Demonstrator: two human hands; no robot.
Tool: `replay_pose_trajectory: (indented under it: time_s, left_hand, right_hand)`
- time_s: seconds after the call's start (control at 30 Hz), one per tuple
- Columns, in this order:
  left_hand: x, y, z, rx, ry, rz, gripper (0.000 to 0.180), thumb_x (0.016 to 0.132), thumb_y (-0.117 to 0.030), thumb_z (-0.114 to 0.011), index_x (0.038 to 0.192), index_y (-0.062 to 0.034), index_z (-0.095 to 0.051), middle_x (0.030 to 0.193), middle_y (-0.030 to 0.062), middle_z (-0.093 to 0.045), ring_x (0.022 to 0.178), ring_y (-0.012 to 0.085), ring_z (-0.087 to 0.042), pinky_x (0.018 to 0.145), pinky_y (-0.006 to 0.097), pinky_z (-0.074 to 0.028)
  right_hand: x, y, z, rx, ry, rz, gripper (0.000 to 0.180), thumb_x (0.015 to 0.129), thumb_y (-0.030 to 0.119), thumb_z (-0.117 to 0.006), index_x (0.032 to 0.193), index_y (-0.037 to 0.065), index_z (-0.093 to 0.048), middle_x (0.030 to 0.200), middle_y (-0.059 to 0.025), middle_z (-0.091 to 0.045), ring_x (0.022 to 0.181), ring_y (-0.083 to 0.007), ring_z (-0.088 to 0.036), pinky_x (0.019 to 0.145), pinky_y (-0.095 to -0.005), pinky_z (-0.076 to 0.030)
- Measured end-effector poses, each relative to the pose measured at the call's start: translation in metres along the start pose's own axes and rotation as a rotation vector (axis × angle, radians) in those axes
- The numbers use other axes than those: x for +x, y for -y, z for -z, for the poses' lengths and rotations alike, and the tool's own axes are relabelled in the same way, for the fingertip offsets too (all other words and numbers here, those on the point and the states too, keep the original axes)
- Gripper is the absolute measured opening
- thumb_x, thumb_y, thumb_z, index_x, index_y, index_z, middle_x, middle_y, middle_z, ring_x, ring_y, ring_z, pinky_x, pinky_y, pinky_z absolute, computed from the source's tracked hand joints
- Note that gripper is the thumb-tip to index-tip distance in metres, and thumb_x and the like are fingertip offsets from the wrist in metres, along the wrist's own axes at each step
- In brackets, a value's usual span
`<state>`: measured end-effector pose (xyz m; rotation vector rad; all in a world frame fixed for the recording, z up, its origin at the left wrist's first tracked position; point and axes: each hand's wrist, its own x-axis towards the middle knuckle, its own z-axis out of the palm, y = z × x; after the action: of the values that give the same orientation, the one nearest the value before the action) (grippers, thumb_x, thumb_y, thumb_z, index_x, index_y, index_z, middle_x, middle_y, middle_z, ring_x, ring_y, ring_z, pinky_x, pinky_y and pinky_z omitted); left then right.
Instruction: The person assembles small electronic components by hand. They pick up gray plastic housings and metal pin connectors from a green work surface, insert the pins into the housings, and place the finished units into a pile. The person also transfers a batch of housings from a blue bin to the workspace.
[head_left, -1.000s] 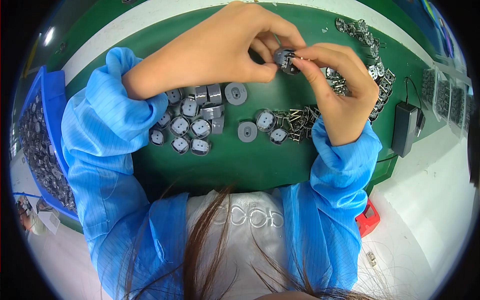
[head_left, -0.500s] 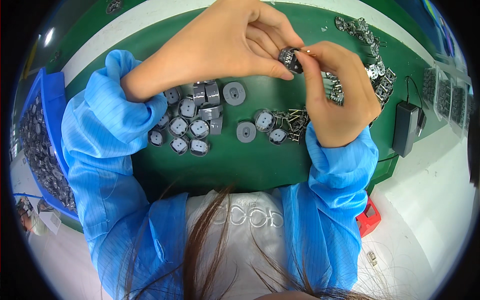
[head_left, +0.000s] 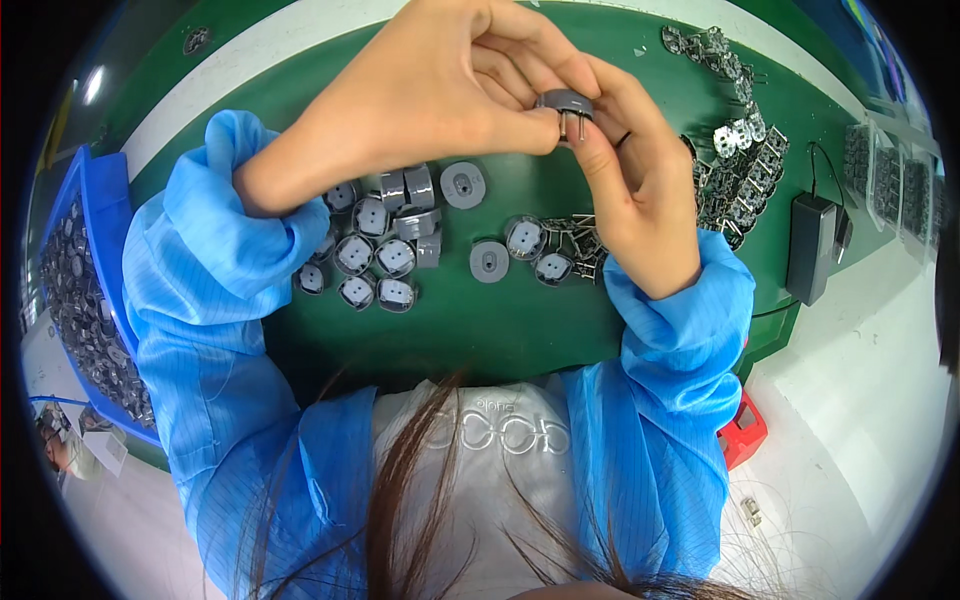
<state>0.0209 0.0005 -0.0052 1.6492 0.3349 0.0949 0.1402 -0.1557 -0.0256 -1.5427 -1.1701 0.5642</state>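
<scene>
Lettering (head_left: 505, 434) marks the shirt (head_left: 480, 495); both hands (head_left: 450, 90) (head_left: 645, 185) hold a grey part (head_left: 567, 101).

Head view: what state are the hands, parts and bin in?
Grey part: held up, metal pins showing
Left hand: gripping it
Right hand: gripping it
Grey housings: clustered, some on their sides
Blue bin: open, holding many dark parts
Pinned pieces: bunched together

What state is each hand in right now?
Left hand: closed, holding the grey round part between thumb and fingers.
Right hand: closed on the same part, thumb beside its metal pins.
</scene>
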Motion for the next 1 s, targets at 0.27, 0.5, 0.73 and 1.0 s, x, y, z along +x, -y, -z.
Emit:
replay_pose_trajectory:
  time_s: [0.27,0.5,0.73,1.0]
  left_hand:
    - [0.0,-0.02,0.006,0.007,-0.002,0.006,0.025,0.08,-0.006,-0.072,0.104,0.0008,-0.067,0.088,0.0049,-0.068,0.076,0.0101,-0.065,0.069,0.022,-0.051]
    - [0.024,0.022,0.118,0.495,-0.462,0.131,0.016,0.083,-0.008,-0.066,0.096,0.0016,-0.067,0.09,0.0109,-0.068,0.082,0.0184,-0.065,0.073,0.029,-0.052]
    - [0.019,0.015,0.081,1.012,-0.602,-0.361,0.023,0.086,-0.015,-0.064,0.104,-0.0028,-0.065,0.104,0.0169,-0.06,0.108,0.0347,-0.054,0.097,0.042,-0.042]
    - [-0.019,-0.002,0.01,0.828,0.051,-0.164,0.034,0.076,-0.014,-0.077,0.104,-0.0053,-0.06,0.09,0.0088,-0.054,0.074,0.0227,-0.056,0.065,0.035,-0.046]
  right_hand:
    - [0.006,0.021,0.018,0.192,0.011,-0.244,0.022,0.093,0.002,-0.061,0.115,-0.001,-0.061,0.091,-0.0113,-0.071,0.079,-0.0162,-0.07,0.07,-0.0259,-0.057]
    - [0.006,0.016,0.078,-0.686,0.006,-0.169,0.022,0.086,0.006,-0.07,0.108,0.007,-0.07,0.087,-0.0104,-0.069,0.068,-0.0191,-0.067,0.06,-0.0296,-0.052]
    - [-0.007,0.0,0.085,-0.75,0.112,-0.117,0.015,0.086,0.004,-0.068,0.101,0.004,-0.071,0.084,-0.0133,-0.066,0.07,-0.0221,-0.067,0.06,-0.0323,-0.054]
    - [0.0,0.021,0.066,-0.302,-0.005,-0.202,0.016,0.09,-0.005,-0.058,0.1,0.001,-0.069,0.092,-0.009,-0.064,0.077,-0.0149,-0.066,0.064,-0.0269,-0.057]
